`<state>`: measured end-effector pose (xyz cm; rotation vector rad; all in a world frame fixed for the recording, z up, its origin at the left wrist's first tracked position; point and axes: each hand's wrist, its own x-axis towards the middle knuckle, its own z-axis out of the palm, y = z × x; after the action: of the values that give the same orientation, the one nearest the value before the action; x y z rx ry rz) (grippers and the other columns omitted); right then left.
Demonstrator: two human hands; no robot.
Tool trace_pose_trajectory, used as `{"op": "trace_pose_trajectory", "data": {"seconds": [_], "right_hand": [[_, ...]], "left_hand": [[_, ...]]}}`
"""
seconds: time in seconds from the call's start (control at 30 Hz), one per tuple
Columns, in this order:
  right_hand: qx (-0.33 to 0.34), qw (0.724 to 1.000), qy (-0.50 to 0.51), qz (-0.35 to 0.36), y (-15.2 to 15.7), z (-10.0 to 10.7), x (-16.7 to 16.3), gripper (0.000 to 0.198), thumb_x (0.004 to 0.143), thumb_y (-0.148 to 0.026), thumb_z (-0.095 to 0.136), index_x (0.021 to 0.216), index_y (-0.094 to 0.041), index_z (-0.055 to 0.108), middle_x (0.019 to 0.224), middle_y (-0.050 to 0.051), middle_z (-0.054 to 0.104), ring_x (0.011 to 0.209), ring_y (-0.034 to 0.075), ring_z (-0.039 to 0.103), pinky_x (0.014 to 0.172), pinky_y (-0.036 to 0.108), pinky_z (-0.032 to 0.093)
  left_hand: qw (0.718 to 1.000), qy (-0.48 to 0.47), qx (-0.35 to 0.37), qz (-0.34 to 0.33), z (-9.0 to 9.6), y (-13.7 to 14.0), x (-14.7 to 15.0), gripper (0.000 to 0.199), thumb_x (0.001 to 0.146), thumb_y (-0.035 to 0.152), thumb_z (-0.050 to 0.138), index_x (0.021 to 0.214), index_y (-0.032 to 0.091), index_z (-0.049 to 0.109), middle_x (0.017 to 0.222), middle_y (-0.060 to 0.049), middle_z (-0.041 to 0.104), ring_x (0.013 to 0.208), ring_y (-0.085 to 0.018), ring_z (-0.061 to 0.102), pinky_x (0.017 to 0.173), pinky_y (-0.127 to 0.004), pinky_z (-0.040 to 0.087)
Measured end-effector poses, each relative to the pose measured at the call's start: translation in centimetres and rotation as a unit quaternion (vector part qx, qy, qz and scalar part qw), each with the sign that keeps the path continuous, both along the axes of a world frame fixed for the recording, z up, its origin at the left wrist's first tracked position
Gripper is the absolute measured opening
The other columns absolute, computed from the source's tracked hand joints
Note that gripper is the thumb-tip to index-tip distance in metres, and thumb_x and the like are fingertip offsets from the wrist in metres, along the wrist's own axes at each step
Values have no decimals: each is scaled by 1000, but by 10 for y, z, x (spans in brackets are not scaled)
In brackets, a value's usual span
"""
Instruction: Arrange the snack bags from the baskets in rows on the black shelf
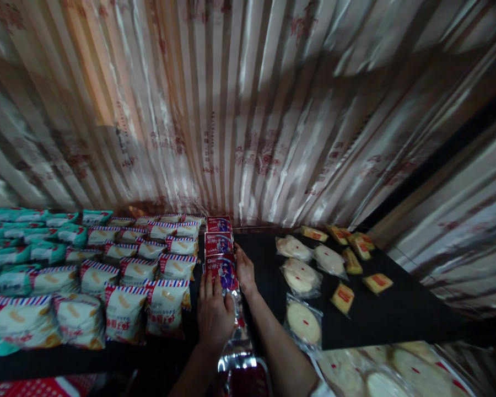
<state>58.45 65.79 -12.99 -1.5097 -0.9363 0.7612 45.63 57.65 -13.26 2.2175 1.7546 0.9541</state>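
Note:
A row of red packets with purple pictures (218, 243) runs away from me toward the curtain on the black table (264, 253). My left hand (215, 314) lies on the nearest packet (224, 270), its fingers stretched forward over the lower left part. Along the right edge of the same row rests my right hand (245, 271), touching the packets from the side with extended fingers, partly hidden. Below my hands, between the forearms, shiny silver and red packaging (238, 347) continues toward me.
White snack bags with striped tops (126, 314) stand in rows on the left, with teal bags (47, 251) beyond. To the right lie round flat cakes in clear wrap (301, 275) and small yellow packets (342, 298). A box of round cakes (355, 369) sits front right. A striped curtain (248, 110) hangs behind.

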Motion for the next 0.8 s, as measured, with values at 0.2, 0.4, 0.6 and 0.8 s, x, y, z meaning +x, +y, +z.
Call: {"op": "trace_pose_trajectory", "data": {"seconds": [0.2,0.4,0.6,0.8], "right_hand": [[-5,1000,12,-14,1,-1,-7,61,80,-61,40,119,-18,62,114,6,67,110,25,59,98,36,42],[-7,999,22,-21,3,2,-17,54,82,-57,40,117,-22,63,105,3,71,107,24,60,97,36,42],[18,996,82,1,-1,0,-10,60,78,-62,46,118,-21,61,116,4,66,113,24,56,102,37,38],[61,970,233,-10,-54,-9,-10,65,75,-64,53,119,-18,60,133,10,53,124,25,47,105,40,37]], "left_hand": [[999,-30,-14,9,2,5,-1,50,81,23,43,128,8,49,138,-16,45,132,-29,34,106,-44,35],[999,-18,-26,21,10,8,-6,49,80,21,42,125,5,51,136,-18,46,129,-30,37,106,-45,35],[999,-11,-37,21,18,5,-9,48,81,23,43,124,6,53,135,-16,48,129,-30,38,106,-43,35],[998,-24,-56,19,21,5,-10,49,82,25,44,127,8,51,137,-14,46,131,-28,35,108,-41,33]]}}
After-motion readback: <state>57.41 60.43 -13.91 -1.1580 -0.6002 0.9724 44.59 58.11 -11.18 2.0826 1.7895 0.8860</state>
